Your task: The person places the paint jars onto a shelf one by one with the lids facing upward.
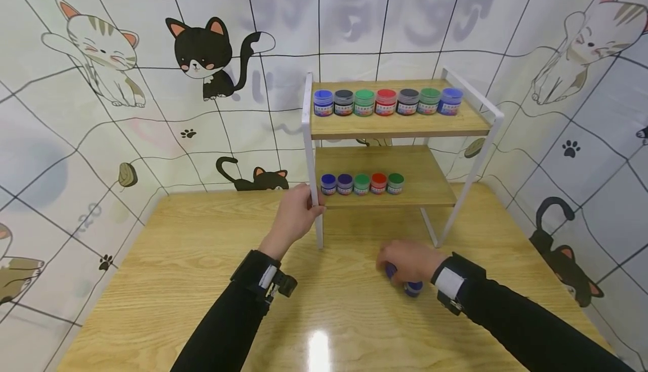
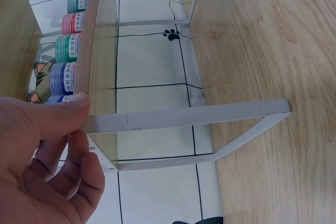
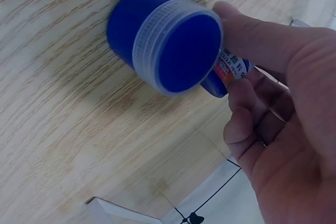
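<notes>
My left hand (image 1: 295, 214) grips the white metal frame (image 1: 310, 152) of a two-tier shelf at its left front post, by the lower board's edge. In the left wrist view, the thumb lies against that corner and the other fingers curl beneath. Over the table, right of the middle, my right hand (image 1: 409, 261) pinches a blue paint jar (image 3: 231, 69) between thumb and fingers. Its printed label shows, while the rest is partly hidden. Beside it stands a second blue paint jar (image 3: 178, 45) with a clear-rimmed lid, on the table close to the hand.
Several paint jars in blue, black, green and red line the upper board (image 1: 400, 127). A shorter row (image 1: 361, 184) sits on the lower board (image 1: 425, 192), toward its left. The wooden table (image 1: 202, 282) meets cat-patterned wall sheeting (image 1: 283, 119) at the back and sides.
</notes>
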Demonstrator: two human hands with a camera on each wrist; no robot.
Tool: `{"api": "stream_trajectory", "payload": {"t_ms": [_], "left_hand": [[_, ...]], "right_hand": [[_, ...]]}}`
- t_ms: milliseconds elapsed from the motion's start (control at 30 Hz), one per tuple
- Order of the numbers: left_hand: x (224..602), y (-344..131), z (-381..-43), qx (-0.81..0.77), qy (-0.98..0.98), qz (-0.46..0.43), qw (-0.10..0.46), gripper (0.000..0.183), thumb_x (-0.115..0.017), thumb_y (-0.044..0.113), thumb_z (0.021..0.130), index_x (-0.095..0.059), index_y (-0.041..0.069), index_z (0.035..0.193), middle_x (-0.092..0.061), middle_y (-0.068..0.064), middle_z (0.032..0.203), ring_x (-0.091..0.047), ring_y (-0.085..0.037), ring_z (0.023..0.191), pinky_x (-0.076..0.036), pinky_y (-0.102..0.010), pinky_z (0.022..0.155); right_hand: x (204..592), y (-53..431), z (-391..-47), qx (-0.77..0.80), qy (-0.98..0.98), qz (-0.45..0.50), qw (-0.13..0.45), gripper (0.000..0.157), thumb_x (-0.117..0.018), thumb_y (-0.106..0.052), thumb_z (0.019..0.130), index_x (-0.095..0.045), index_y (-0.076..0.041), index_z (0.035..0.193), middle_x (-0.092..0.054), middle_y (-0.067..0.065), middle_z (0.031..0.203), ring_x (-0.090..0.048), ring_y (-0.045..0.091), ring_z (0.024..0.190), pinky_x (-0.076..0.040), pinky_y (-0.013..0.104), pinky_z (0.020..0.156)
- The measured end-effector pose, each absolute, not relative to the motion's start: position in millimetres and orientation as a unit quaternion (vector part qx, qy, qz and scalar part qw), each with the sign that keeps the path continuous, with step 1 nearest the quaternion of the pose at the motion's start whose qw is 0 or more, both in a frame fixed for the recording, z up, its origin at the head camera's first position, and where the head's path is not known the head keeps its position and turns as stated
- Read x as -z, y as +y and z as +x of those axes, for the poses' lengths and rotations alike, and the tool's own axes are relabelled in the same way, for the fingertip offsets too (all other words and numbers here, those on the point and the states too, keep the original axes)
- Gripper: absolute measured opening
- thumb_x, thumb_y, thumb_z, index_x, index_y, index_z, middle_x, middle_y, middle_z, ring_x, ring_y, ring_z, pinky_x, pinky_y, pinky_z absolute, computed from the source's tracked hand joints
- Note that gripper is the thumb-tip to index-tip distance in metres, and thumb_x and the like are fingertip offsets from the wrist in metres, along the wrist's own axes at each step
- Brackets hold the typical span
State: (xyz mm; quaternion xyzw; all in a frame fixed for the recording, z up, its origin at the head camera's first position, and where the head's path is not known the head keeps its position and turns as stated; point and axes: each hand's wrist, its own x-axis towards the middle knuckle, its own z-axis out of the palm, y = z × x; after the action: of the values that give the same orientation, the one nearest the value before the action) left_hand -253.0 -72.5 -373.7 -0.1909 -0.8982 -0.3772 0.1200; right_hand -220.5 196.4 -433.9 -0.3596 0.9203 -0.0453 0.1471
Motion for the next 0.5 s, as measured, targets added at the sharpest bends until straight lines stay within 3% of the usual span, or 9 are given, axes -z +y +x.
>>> {"api": "stream_trajectory", "payload": {"t_ms": [500], "left_hand": [[375.0,-73.3,-254.8,0.382,-0.895,-0.193,0.124,0.013,-0.074,0.006,0.082,-0.061,0.009,0.082,-0.054,-0.004,0.073,-0.051,-0.018,0.065,-0.043,-0.029,0.055]], "right_hand": [[438.7,194.3,-226.1,0.109,0.923,-0.345,0.135,0.019,-0.074,-0.021,0.08,-0.059,-0.019,0.092,-0.054,-0.007,0.092,-0.053,0.012,0.083,-0.05,0.035,0.076]]}}
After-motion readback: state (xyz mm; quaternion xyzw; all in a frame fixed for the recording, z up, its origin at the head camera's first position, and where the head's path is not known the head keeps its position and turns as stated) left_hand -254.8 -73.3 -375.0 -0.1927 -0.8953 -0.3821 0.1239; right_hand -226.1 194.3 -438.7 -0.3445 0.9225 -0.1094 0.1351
